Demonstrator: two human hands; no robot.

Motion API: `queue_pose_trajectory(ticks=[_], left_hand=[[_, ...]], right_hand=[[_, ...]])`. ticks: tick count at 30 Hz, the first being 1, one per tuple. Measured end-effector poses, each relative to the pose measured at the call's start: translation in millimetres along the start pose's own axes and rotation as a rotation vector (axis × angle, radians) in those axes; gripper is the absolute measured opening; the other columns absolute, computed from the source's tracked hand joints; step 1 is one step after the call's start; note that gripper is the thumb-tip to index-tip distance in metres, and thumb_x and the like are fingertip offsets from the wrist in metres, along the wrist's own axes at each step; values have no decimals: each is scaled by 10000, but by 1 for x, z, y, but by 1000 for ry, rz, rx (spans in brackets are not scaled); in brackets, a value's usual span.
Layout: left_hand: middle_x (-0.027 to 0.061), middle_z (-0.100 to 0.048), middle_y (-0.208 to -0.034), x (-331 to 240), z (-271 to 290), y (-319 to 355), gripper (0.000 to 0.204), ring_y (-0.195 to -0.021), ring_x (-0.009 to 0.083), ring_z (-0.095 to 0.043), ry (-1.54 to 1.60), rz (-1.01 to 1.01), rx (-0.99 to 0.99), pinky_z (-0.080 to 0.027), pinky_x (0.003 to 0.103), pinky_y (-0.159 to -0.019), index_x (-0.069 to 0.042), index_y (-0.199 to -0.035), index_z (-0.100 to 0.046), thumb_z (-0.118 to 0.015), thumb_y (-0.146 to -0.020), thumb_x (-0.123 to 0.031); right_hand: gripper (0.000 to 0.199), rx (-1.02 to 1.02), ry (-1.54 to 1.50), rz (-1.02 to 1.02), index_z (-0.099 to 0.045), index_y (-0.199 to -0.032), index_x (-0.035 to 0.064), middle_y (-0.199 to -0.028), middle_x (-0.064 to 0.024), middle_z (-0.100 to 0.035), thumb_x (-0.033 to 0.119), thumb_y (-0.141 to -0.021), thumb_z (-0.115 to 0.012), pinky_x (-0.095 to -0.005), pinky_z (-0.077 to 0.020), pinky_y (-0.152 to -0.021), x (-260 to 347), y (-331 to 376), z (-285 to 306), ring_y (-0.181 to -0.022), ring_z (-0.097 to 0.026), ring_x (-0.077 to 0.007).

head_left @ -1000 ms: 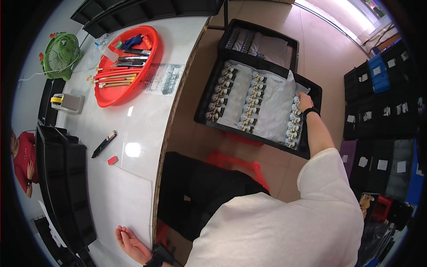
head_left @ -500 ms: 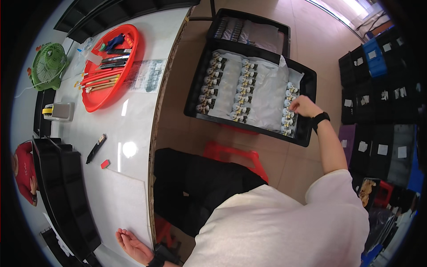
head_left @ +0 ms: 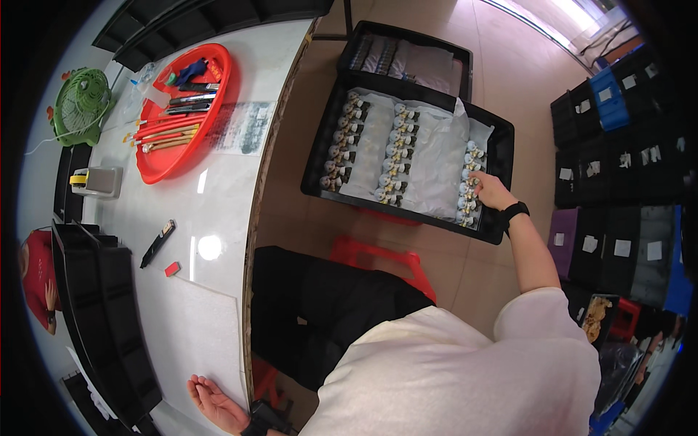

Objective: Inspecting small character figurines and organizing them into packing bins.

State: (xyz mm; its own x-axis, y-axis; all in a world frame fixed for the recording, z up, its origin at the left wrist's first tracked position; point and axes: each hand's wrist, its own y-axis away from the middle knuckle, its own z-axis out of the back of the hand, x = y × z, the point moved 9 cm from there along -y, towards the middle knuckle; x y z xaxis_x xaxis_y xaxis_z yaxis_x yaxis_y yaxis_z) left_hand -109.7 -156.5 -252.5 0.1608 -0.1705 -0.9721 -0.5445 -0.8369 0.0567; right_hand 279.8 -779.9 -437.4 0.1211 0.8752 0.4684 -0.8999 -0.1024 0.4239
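Note:
Small figurines with pale heads and dark-and-yellow bodies (head_left: 396,156) stand in rows in a black tray (head_left: 313,156), on white tissue sheets (head_left: 436,163). My right hand (head_left: 494,192) reaches to the right-hand row, thumb and fingertips pinched at a figurine (head_left: 470,176) there. The fingers partly cover that figurine, and it still sits in its row. My left hand (head_left: 217,404) rests palm up by the table's near edge, fingers loosely stretched, nothing in it. Beneath and beyond it lies a white cloth-like sheet (head_left: 196,320).
On the white table (head_left: 189,251) are a red tray (head_left: 227,87) of brushes and pens, a black cutter (head_left: 158,243), a red block (head_left: 172,269) and a green fan (head_left: 81,109). A red stool (head_left: 385,256) stands below the tray. Black bins (head_left: 618,232) line the right; another person (head_left: 38,272) is far left.
My right hand has moved slightly down and left, its fingertips now reaching in among the right-hand row of figurines. The left hand stays nearly still.

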Motion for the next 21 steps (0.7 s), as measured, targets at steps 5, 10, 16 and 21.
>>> queue_pose_trajectory(ticks=[5, 10, 16, 21], left_hand=[[145, -492, -1127, 0, -1, 1, 268, -977, 174, -514, 18, -10, -8, -433, 268, -911, 60, -1154, -417, -396, -899, -18], [146, -494, -1115, -1, -11, 2, 265, -973, 174, -517, 42, -2, 32, -440, 266, -901, 58, -1149, -422, -403, -897, -21], [122, -527, -1049, -4, -16, 10, 197, -933, 158, -531, 69, -1, -75, -462, 249, -844, 29, -1066, -486, -440, -878, -6], [127, -525, -1071, -2, -14, 9, 234, -952, 170, -533, 98, -12, -52, -457, 268, -867, 37, -1112, -450, -429, -887, -21]], right_hand=[[443, 46, 16, -54, -530, -1113, 64, -1002, -218, -576, -39, -696, -419, -368, -428, -836, -12, -11, -3, -955, -542, -354], [531, -104, 140, -101, -413, -1232, 63, -1028, -241, -558, 25, -703, -430, -403, -415, -848, -25, -42, 28, -993, -521, -376], [671, -179, 153, -223, -255, -1321, 125, -1047, -290, -521, 59, -689, -469, -418, -404, -869, -51, -78, 33, -1012, -499, -405], [448, -81, 202, -286, -508, -1151, 114, -1160, -272, -430, 95, -704, -482, -403, -394, -899, -87, -93, 21, -1047, -469, -405]])
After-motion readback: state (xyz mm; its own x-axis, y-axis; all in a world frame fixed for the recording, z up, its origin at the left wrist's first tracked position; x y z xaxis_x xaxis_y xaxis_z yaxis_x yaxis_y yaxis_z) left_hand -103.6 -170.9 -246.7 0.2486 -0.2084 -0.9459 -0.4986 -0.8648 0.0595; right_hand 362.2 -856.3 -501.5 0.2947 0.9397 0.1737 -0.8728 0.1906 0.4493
